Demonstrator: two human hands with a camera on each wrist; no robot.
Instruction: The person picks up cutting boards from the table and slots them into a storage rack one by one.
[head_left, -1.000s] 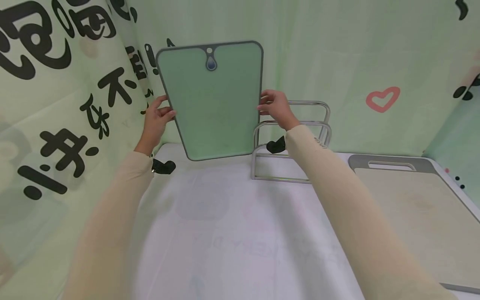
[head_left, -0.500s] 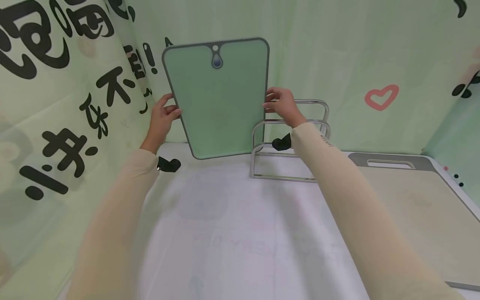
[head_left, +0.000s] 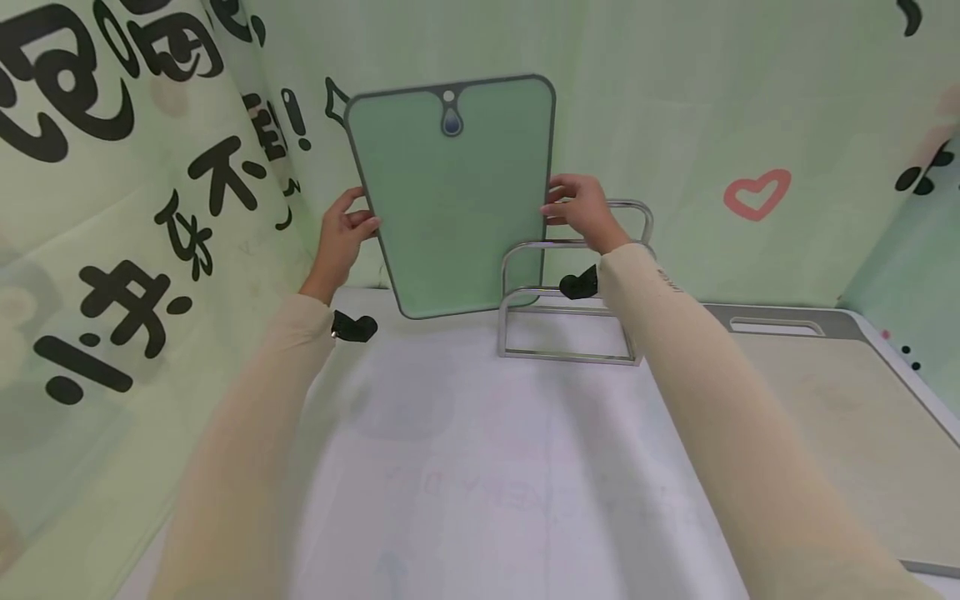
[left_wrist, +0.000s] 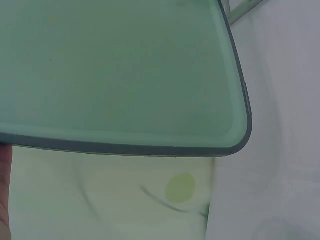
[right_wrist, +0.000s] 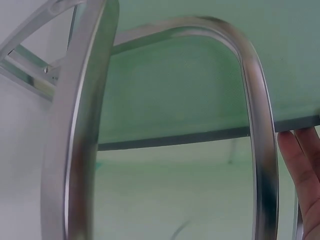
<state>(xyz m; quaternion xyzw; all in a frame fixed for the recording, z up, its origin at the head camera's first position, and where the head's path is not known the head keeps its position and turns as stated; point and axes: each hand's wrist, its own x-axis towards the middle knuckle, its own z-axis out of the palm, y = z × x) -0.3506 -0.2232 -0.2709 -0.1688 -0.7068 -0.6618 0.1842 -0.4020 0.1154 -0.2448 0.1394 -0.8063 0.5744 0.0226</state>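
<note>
A green cutting board with a grey rim and a hole at its top is held upright and slightly tilted. My left hand holds its left edge, thumb in front. At the right edge, my right hand holds it by fingers and thumb. The board's lower right corner lies behind front hoops of a metal wire rack. In the right wrist view, the rack's hoops cross in front of the board. Whether the board's bottom edge touches anything, I cannot tell.
To the right lies a large beige board with a grey handle end, flat on the white table. Green curtains with black lettering and a red heart hang close behind and at the left.
Both hands have carried the cutting board to the right, so more of its lower right part sits behind the rack's front hoops. The rack has stayed about where it was.
</note>
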